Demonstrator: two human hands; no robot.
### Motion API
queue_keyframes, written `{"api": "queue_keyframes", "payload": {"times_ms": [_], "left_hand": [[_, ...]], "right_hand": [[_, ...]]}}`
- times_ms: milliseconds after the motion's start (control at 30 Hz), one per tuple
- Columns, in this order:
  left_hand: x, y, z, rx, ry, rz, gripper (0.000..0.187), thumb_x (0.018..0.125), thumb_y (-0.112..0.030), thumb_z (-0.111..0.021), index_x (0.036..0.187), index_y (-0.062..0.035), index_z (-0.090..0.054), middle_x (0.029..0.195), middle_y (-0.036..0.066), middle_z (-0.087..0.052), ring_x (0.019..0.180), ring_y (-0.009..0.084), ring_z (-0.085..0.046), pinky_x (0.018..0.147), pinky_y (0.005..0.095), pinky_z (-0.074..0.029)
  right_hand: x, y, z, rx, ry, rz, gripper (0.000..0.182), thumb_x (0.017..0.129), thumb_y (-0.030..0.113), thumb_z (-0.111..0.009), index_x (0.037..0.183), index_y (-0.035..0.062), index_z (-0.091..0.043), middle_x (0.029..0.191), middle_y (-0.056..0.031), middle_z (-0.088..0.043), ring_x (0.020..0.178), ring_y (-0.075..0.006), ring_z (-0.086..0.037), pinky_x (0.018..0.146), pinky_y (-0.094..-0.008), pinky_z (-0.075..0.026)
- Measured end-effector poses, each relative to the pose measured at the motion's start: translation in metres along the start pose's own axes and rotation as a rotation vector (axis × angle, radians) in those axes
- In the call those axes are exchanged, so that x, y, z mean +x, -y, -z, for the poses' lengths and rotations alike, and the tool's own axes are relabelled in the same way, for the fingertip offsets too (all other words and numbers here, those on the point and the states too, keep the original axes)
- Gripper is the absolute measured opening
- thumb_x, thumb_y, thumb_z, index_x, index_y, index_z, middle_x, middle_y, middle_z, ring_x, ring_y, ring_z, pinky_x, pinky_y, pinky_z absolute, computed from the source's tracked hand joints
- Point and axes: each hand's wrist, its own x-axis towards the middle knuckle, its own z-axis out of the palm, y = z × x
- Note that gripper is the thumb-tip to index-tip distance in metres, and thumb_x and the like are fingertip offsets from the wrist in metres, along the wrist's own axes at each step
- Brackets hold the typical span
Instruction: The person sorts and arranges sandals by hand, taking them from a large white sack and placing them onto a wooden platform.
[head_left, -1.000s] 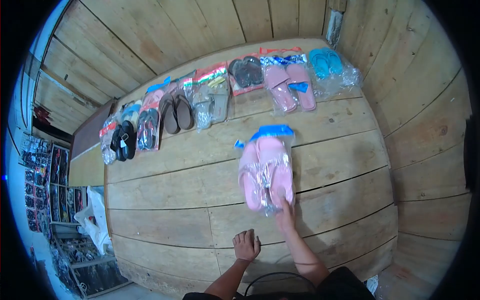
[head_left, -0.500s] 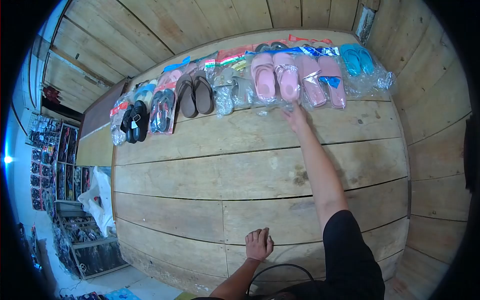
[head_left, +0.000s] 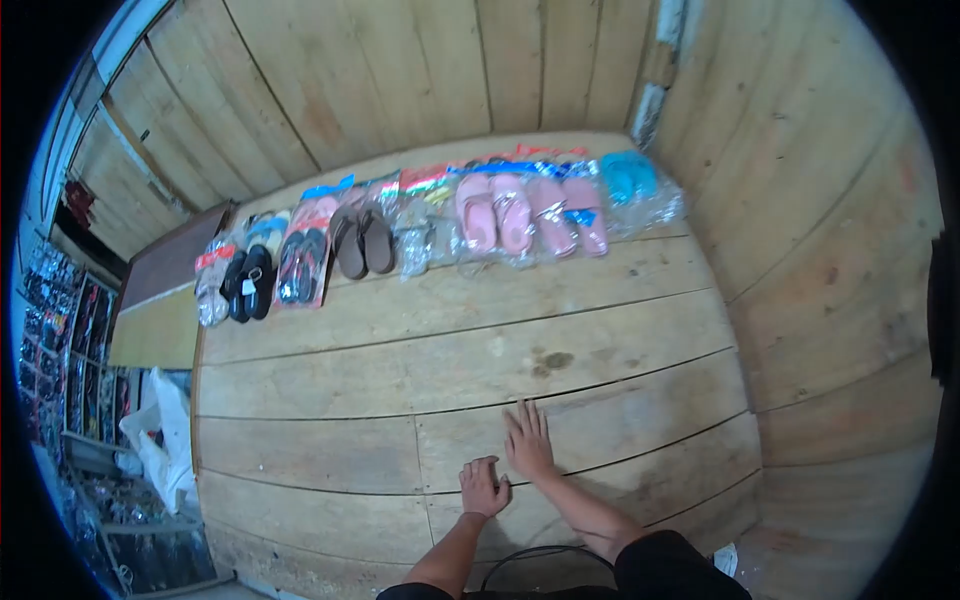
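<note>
Both hands pressed the wooden platform (head_left: 400,370), holding nothing: the right hand (head_left: 527,440) flat, fingers released, the left hand (head_left: 483,487) loosely curled. Bagged pink slippers (head_left: 495,215) lay at twelve o'clock, lined against the wall for display.

Colours, placed relative to the brown slippers (head_left: 362,241):
- Just left: dark pair on a red-pink pack (head_left: 301,262), then glossy black sandals (head_left: 248,283), then a clear bag with a red tag (head_left: 211,288).
- Just right: grey-green pair in clear wrap (head_left: 418,232) under a red/white/green header.
- Further right: light pink slippers (head_left: 493,213), then dusty pink slippers (head_left: 567,214) with a blue tag; blue header cards.
- Far right: turquoise flip-flops (head_left: 630,176).
- Under everything: platform (head_left: 400,370), pale tan planks with one dark stain.
- Behind: wall, orange-brown boards.
</note>
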Motion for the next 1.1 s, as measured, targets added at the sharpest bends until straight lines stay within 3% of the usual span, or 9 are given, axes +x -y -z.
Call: {"api": "queue_keyframes", "payload": {"times_ms": [233, 333, 400, 667, 733, 867, 900, 967, 1100], "left_hand": [[-0.046, 0.041, 0.038, 0.073, 0.257, -0.262, 0.057, 0.076, -0.032, -0.057, 0.127, -0.0099, -0.043, 0.121, 0.018, -0.046, 0.113, 0.0348, -0.041, 0.096, 0.0457, -0.033], [-0.105, 0.065, 0.045, 0.278, 0.377, -0.408, 0.069, 0.080, -0.040, -0.054, 0.140, -0.0134, -0.031, 0.143, 0.021, -0.027, 0.132, 0.0387, -0.024, 0.105, 0.0516, -0.024], [-0.155, 0.083, 0.052, 0.384, 0.543, -0.315, 0.079, 0.083, -0.051, -0.050, 0.147, -0.0192, -0.016, 0.151, 0.023, -0.002, 0.139, 0.0428, 0.000, 0.108, 0.0596, -0.011], [-0.287, 0.151, 0.094, 0.484, 0.882, -0.329, 0.100, 0.077, -0.069, -0.049, 0.148, -0.0226, 0.004, 0.147, 0.028, 0.019, 0.133, 0.0455, 0.025, 0.104, 0.0645, 0.003], [-0.296, 0.157, 0.097, 0.451, 0.945, -0.201, 0.103, 0.075, -0.071, -0.050, 0.147, -0.0233, 0.005, 0.144, 0.027, 0.026, 0.132, 0.0437, 0.029, 0.104, 0.0640, 0.004], [-0.300, 0.134, 0.119, 0.578, 1.118, -0.147, 0.116, 0.067, -0.077, -0.054, 0.146, -0.0250, 0.013, 0.142, 0.026, 0.032, 0.131, 0.0419, 0.031, 0.105, 0.0625, 0.003], [-0.297, 0.131, 0.123, 0.606, 1.185, -0.149, 0.120, 0.066, -0.074, -0.057, 0.144, -0.0234, 0.018, 0.142, 0.027, 0.032, 0.131, 0.0434, 0.031, 0.106, 0.0629, -0.001], [-0.298, 0.141, 0.123, 0.670, 1.218, -0.214, 0.118, 0.069, -0.070, -0.057, 0.143, -0.0216, 0.020, 0.142, 0.027, 0.031, 0.131, 0.0445, 0.030, 0.106, 0.0632, -0.003], [-0.316, 0.135, 0.118, 0.751, 1.230, -0.223, 0.110, 0.079, -0.058, -0.054, 0.141, -0.0122, 0.024, 0.142, 0.029, 0.030, 0.130, 0.0472, 0.029, 0.105, 0.0638, -0.009]], "right_hand": [[-0.206, 0.045, 0.044, -0.054, 0.152, -0.166, 0.058, 0.088, 0.029, -0.048, 0.141, 0.0112, -0.032, 0.148, -0.0234, -0.017, 0.138, -0.0388, -0.014, 0.110, -0.0520, -0.013], [-0.287, 0.065, 0.045, -0.081, 0.165, -0.282, 0.060, 0.088, 0.031, -0.049, 0.142, 0.0109, -0.031, 0.149, -0.0230, -0.014, 0.138, -0.0383, -0.012, 0.110, -0.0533, -0.013], [-0.340, 0.088, 0.040, -0.131, 0.165, -0.413, 0.066, 0.085, 0.032, -0.050, 0.144, 0.0141, -0.027, 0.148, -0.0238, -0.016, 0.138, -0.0386, -0.013, 0.109, -0.0560, -0.013], [-0.473, 0.183, -0.005, 0.056, -0.028, -0.710, 0.065, 0.081, 0.022, -0.052, 0.142, 0.0159, -0.030, 0.148, -0.0262, -0.014, 0.138, -0.0427, -0.012, 0.105, -0.0601, -0.021], [-0.487, 0.194, -0.001, 0.144, 0.107, -0.812, 0.069, 0.081, 0.023, -0.053, 0.144, 0.0164, -0.026, 0.148, -0.0272, -0.013, 0.132, -0.0468, -0.025, 0.103, -0.0573, -0.030], [-0.543, 0.185, -0.075, 0.504, -0.022, -0.978, 0.046, 0.086, 0.030, -0.050, 0.129, 0.0141, -0.050, 0.123, -0.0241, -0.053, 0.111, -0.0392, -0.054, 0.094, -0.0455, -0.043], [-0.553, 0.196, -0.053, 0.525, 0.227, -0.927, 0.034, 0.088, 0.032, -0.049, 0.111, 0.0112, -0.063, 0.106, -0.0190, -0.063, 0.103, -0.0318, -0.059, 0.088, -0.0431, -0.045], [-0.602, 0.179, -0.122, 0.639, 0.128, -0.941, 0.034, 0.089, 0.033, -0.049, 0.107, 0.0097, -0.064, 0.104, -0.0180, -0.064, 0.101, -0.0317, -0.060, 0.086, -0.0430, -0.046], [-0.664, 0.179, -0.136, 0.754, -0.076, -0.993, 0.036, 0.088, 0.037, -0.052, 0.106, 0.0084, -0.065, 0.104, -0.0152, -0.065, 0.099, -0.0277, -0.061, 0.087, -0.0375, -0.046]]}}
